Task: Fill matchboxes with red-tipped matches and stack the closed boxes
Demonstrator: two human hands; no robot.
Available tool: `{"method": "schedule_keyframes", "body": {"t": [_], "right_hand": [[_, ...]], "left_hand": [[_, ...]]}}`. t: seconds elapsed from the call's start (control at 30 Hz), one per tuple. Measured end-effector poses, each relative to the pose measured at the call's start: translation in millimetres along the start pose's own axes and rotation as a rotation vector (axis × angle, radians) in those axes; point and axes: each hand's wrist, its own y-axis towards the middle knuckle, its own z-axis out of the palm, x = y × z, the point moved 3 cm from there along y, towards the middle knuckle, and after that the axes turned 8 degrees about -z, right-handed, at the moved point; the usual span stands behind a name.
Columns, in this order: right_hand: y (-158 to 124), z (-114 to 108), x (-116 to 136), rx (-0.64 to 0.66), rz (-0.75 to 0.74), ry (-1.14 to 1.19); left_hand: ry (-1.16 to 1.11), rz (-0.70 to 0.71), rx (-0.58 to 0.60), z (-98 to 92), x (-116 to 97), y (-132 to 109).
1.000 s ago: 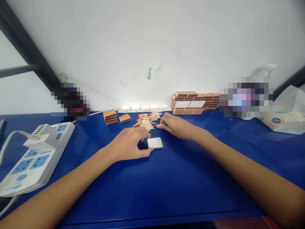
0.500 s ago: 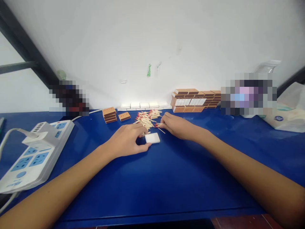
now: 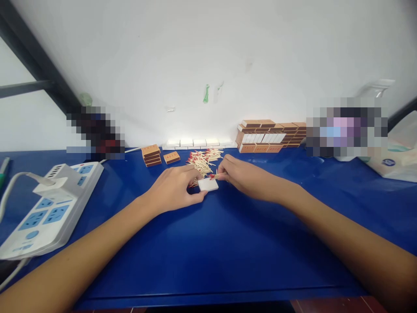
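Matches (image 3: 202, 165), mostly in a loose pile on the blue worktop (image 3: 208, 248) just beyond the white tray (image 3: 208, 184), so seemingly plenty left. Farther beyond, to the tray's right, a block of stacked matchboxes (image 3: 260, 149); straight beyond the tray, a row of white boxes (image 3: 199, 143); cannot tell how many already filled. At the tray's left end, left hand (image 3: 171, 187) half open, gripping between thumb and finger. At its right, right hand (image 3: 243, 174) pinched closed on a few matchsticks (image 3: 213, 177), heads at the tray's far edge, apparently not yet inside.
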Motion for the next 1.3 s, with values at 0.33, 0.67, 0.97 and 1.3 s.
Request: {"method": "schedule_keyframes", "body": {"t": [0.33,0.67,0.97,1.3], "right_hand": [[3,23,26,0.044,-0.133,-0.226],[-2,-8,17,0.116,0.009,0.05],[-1,3,20,0.078,-0.057,0.075],[-1,9,15,0.048,-0.011,0.107]], "left_hand": [[-0.023,0.033,-0.02,0.5,-2,-1],[0.002,0.039,0.017,-0.2,-1,-1],[0.004,0.059,0.003,-0.9,-3,-2],[0.014,0.079,0.006,1.6,-3,-1]]}}
